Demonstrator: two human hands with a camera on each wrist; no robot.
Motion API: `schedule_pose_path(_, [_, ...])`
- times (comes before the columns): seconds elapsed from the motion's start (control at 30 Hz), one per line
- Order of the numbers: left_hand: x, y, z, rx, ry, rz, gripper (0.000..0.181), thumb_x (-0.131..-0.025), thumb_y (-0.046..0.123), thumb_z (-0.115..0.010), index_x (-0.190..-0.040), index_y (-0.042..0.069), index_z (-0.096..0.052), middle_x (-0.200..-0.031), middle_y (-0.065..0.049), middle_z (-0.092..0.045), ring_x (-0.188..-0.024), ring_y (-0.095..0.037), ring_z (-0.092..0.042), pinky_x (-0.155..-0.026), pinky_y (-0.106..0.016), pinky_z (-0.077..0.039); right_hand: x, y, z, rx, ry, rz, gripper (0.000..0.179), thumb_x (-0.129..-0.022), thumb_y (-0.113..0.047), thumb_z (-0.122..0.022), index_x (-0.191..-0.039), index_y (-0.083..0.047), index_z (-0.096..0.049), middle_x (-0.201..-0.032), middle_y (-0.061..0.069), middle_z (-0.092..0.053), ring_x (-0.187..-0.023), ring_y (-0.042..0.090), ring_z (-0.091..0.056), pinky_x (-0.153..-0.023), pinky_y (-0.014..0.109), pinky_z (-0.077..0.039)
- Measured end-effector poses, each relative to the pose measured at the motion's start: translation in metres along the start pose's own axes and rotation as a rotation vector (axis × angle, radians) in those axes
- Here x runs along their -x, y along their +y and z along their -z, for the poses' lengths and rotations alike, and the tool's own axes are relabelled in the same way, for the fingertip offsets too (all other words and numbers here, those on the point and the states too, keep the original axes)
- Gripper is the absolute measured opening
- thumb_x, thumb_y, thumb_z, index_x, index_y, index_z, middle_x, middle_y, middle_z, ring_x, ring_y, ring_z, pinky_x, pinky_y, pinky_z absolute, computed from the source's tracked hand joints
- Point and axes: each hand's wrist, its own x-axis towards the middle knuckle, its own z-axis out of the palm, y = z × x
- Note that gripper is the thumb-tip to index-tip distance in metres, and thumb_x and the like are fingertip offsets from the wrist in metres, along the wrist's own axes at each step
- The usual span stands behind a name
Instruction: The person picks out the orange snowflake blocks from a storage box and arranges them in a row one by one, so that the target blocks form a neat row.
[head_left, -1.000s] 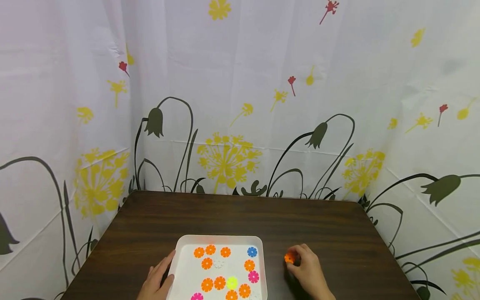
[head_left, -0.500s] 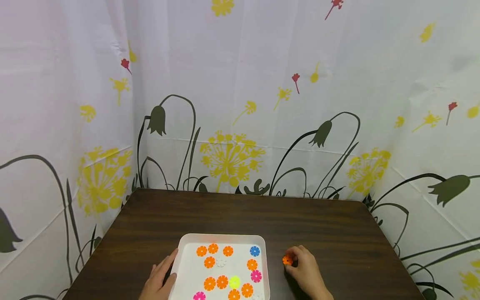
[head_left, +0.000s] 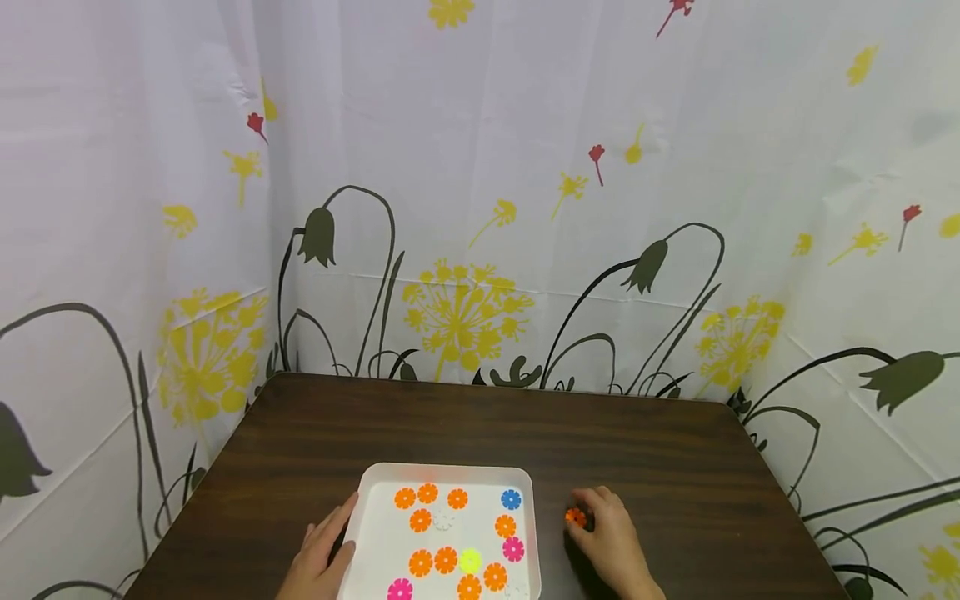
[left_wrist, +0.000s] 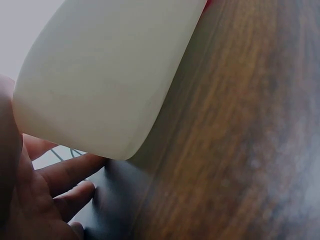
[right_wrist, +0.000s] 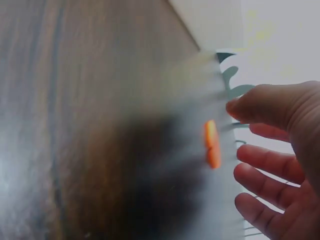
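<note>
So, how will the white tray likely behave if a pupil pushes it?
The white tray would probably slide rather than tip, since it is broad with low walls. Those walls hold a clean, unbent shape, suggesting it is fairly stiff. The orange discs inside look loose, so they may shift.

Smooth plastic tray — glossy wood-grain table

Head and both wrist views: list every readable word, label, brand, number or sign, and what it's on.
No readable text in any view.
White tray: no lettering on what shows.
Flower-shaped pieces: none visible; tiny marks would be too small to read.
Orange piece by the right hand: none visible.
Curtain: printed plants only.
Table: wood grain only.
</note>
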Motion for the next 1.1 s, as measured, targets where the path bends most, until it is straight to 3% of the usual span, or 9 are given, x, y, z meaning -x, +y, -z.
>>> schedule_pose_path(0.17, [0.0,0.0,0.0,0.015,-0.004,-0.012,0.06,-0.1,0.005,-0.064,-0.157,0.013,-0.051,-0.155,-0.026,-0.054,-0.14,-0.059,-0.043,-0.115,-0.085,-0.015,-0.003,-0.015,0.003,0.026,0.099,0.057,0.042,-0.076,-0.008,-0.092,-0.116,-0.009,-0.078,-0.111,0.004,-0.074,-0.101,0.022,-0.065,-0.085,0.049,-0.061])
schedule_pose_path(0.2, [0.0,-0.001,0.0,0.013,0.005,-0.017,0.059,-0.099,0.005,-0.065,-0.157,0.013,-0.052,-0.155,-0.023,-0.054,-0.142,-0.053,-0.045,-0.115,-0.085,-0.015,-0.004,-0.019,0.003,0.019,0.115,0.071,0.042,-0.076,-0.008,-0.092,-0.116,-0.008,-0.078,-0.111,0.003,-0.074,-0.102,0.021,-0.065,-0.085,0.049,-0.061])
schedule_pose_path(0.27, [0.001,-0.003,0.001,0.008,0.023,-0.025,0.059,-0.1,0.006,-0.065,-0.157,0.015,-0.053,-0.157,-0.008,-0.053,-0.147,-0.026,-0.044,-0.115,-0.085,-0.015,-0.005,-0.028,0.003,0.002,0.135,0.092,0.041,-0.077,-0.009,-0.092,-0.116,-0.01,-0.078,-0.111,0.0,-0.074,-0.101,0.019,-0.064,-0.084,0.046,-0.061])
schedule_pose_path(0.37, [0.002,-0.006,0.002,0.012,0.034,-0.036,0.06,-0.1,0.007,-0.065,-0.157,0.018,-0.052,-0.155,0.013,-0.048,-0.138,0.011,-0.034,-0.115,-0.086,-0.013,-0.007,-0.042,0.0,-0.039,0.149,0.118,0.038,-0.079,-0.01,-0.091,-0.116,-0.013,-0.078,-0.111,-0.005,-0.073,-0.101,0.015,-0.064,-0.085,0.043,-0.062])
schedule_pose_path(0.43, [0.003,-0.007,0.003,0.019,0.023,-0.035,0.061,-0.1,0.007,-0.065,-0.158,0.018,-0.051,-0.154,0.018,-0.046,-0.134,0.018,-0.031,-0.114,-0.087,-0.012,-0.008,-0.049,-0.002,-0.067,0.158,0.131,0.038,-0.08,-0.009,-0.091,-0.115,-0.015,-0.079,-0.111,-0.007,-0.073,-0.101,0.013,-0.064,-0.086,0.041,-0.062])
schedule_pose_path(0.6, [0.0,-0.003,0.001,0.017,0.006,-0.015,0.059,-0.1,0.009,-0.066,-0.158,0.018,-0.052,-0.156,-0.002,-0.05,-0.143,-0.008,-0.04,-0.116,-0.086,-0.012,-0.01,-0.061,-0.005,-0.104,0.15,0.153,0.037,-0.08,-0.007,-0.09,-0.115,-0.015,-0.078,-0.111,-0.007,-0.073,-0.1,0.012,-0.064,-0.087,0.04,-0.062])
schedule_pose_path(0.73, [0.0,-0.001,0.0,0.013,0.004,-0.001,0.059,-0.1,0.008,-0.066,-0.157,0.015,-0.052,-0.156,-0.004,-0.05,-0.146,-0.037,-0.044,-0.116,-0.085,-0.013,-0.012,-0.067,-0.008,-0.092,0.11,0.16,0.035,-0.082,-0.008,-0.089,-0.115,-0.014,-0.078,-0.113,-0.006,-0.074,-0.103,0.015,-0.065,-0.093,0.045,-0.062])
schedule_pose_path(0.83, [0.0,0.0,0.0,-0.001,-0.001,0.009,0.059,-0.099,0.007,-0.066,-0.156,0.013,-0.053,-0.155,-0.005,-0.05,-0.139,-0.059,-0.043,-0.115,-0.085,-0.015,-0.014,-0.073,-0.009,-0.083,0.074,0.153,0.035,-0.083,-0.01,-0.089,-0.116,-0.016,-0.078,-0.114,-0.005,-0.074,-0.107,0.016,-0.066,-0.097,0.047,-0.062])
schedule_pose_path(1.1, [0.0,0.0,-0.001,-0.011,0.023,-0.015,0.059,-0.098,0.007,-0.066,-0.156,0.016,-0.054,-0.153,-0.01,-0.054,-0.138,-0.054,-0.047,-0.116,-0.084,-0.016,-0.014,-0.082,-0.017,-0.101,-0.061,0.138,0.038,-0.086,-0.013,-0.087,-0.122,-0.011,-0.076,-0.115,0.002,-0.073,-0.098,0.022,-0.068,-0.091,0.043,-0.064])
